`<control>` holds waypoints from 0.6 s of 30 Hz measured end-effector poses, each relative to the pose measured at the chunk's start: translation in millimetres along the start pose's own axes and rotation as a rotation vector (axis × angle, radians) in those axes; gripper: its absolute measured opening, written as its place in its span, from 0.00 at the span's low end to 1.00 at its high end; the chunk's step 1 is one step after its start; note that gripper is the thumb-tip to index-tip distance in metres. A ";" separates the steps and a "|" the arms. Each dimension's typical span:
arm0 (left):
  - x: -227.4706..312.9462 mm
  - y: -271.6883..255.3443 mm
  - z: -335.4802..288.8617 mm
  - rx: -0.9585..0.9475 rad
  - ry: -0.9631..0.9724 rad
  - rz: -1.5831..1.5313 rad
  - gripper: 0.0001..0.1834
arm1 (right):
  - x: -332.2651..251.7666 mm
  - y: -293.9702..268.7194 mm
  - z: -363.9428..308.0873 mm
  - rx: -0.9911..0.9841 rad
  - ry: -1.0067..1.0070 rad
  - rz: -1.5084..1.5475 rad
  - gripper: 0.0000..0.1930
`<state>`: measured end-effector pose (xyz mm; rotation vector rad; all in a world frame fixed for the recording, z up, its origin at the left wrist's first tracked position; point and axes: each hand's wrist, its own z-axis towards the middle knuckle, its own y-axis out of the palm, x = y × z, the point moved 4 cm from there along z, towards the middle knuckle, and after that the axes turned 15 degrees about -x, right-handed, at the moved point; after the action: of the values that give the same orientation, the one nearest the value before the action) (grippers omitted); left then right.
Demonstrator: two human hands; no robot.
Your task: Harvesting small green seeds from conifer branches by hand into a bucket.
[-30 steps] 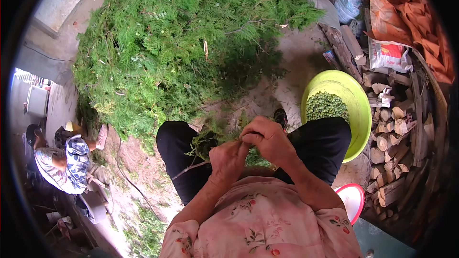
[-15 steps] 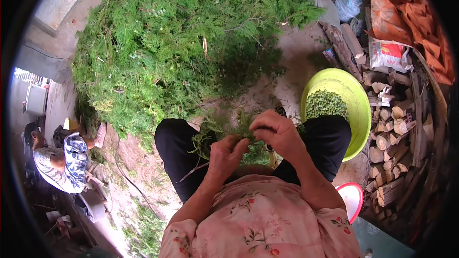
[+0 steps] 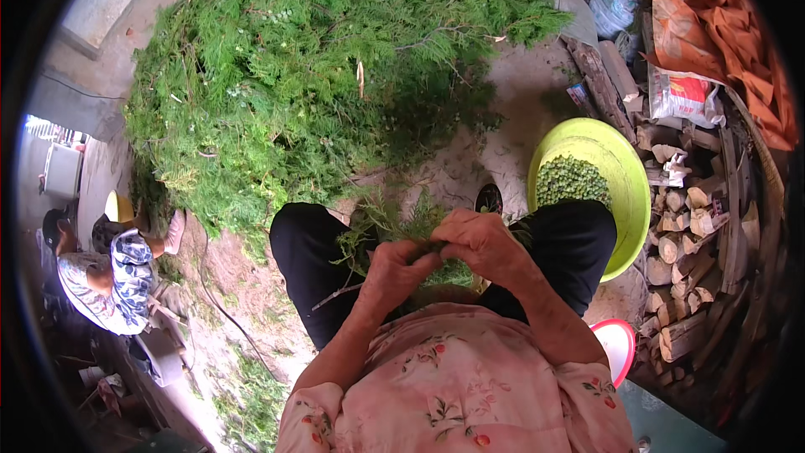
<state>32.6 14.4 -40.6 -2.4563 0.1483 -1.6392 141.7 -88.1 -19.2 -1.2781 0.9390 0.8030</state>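
Observation:
Over my lap, between my dark-trousered knees, my left hand [image 3: 397,270] is closed on a green evergreen sprig [image 3: 375,222], whose feathery leaves and thin bare stem stick out past the fingers. My right hand [image 3: 484,242] meets it from the other side, with its fingers pinched together against the sprig near the left fingertips. What lies in that pinch is hidden. Beside my right knee stands a yellow-green basin [image 3: 631,193]. Small round green cones or berries [image 3: 573,182] fill part of its bottom.
A large heap of cut evergreen branches [image 3: 319,75] covers the ground ahead. Stacked firewood [image 3: 683,260], sacks [image 3: 683,99] and an orange cloth [image 3: 729,42] line the right. A red-rimmed white bowl [image 3: 618,351] sits near my right elbow. At the far left another person [image 3: 101,285] sits.
My right hand has come down and leftward onto the sprig, its fingers now closed beside the left hand. The left hand has shifted slightly. The seated person's yellow container shows more.

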 end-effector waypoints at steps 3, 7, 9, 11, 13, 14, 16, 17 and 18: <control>0.3 2.1 -0.7 -0.003 -0.019 -0.092 0.08 | 3.7 -0.9 -0.8 0.009 -0.040 0.060 0.12; -1.4 1.6 -1.7 0.008 0.006 -0.043 0.08 | -4.9 -3.1 -0.3 0.048 0.065 0.013 0.08; 3.9 -0.6 -3.7 0.026 0.019 -0.047 0.08 | 4.8 -4.0 -4.2 0.047 0.395 0.488 0.08; 7.5 -1.3 -5.2 -0.002 -0.060 -0.076 0.08 | 7.9 -3.8 -7.0 0.089 0.376 0.593 0.08; 6.0 -2.3 -3.8 -0.013 -0.075 -0.110 0.08 | 13.0 -2.6 -7.6 0.129 0.356 0.698 0.09; 5.1 -2.4 -3.5 -0.023 -0.089 -0.145 0.08 | 8.9 -6.9 -4.9 0.140 0.189 0.472 0.09; 6.5 -3.4 -3.4 -0.033 -0.111 -0.125 0.08 | 4.5 -8.9 -4.2 0.150 0.024 0.244 0.09; 6.3 -3.6 -3.4 -0.042 -0.134 -0.106 0.08 | 5.0 -8.5 -4.7 0.141 0.009 0.209 0.09; 5.2 -3.9 -3.4 -0.043 -0.133 -0.106 0.08 | 4.6 -8.4 -5.2 0.133 -0.006 0.174 0.09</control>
<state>31.4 16.9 -33.8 -2.6381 0.0363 -1.5202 150.5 -94.4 -20.1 -1.0891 1.0920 0.8637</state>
